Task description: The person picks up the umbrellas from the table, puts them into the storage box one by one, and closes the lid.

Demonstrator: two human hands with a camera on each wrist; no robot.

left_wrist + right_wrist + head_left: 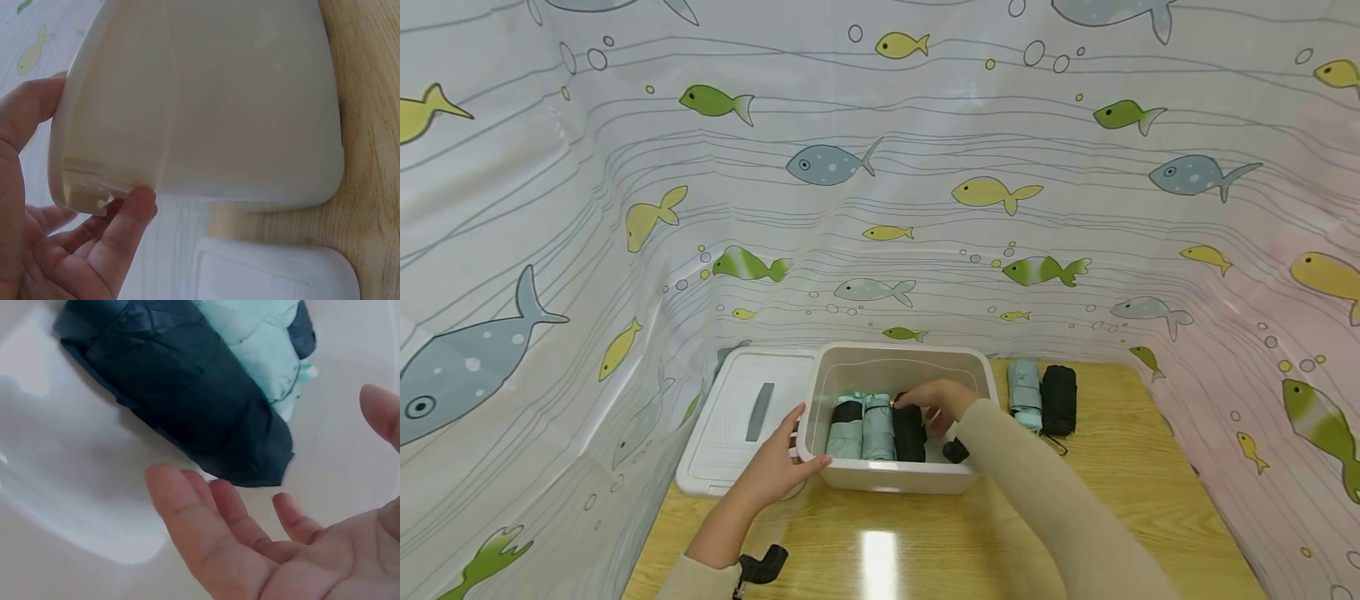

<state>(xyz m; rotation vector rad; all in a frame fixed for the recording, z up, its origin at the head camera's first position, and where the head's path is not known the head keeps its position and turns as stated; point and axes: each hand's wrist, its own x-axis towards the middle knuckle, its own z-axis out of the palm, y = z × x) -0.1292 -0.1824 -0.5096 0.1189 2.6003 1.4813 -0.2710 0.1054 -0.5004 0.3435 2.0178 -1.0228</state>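
A finely lined white sheet (940, 87), printed with blue-grey fish (827, 165), yellow fish (985, 192), green fish (709, 100) and little bubbles (1034, 53), fills the background and bends forward along the left and right sides like walls, with soft folds toward the left and a pinkish tint on the right. Its lower part comes down to the far edge of a worktop (1120, 475) of yellow-brown wood, whose grain shows clearly in the left wrist view. The light is fairly even, apart from a bright white patch of glare (880, 562) on the near part of the worktop.
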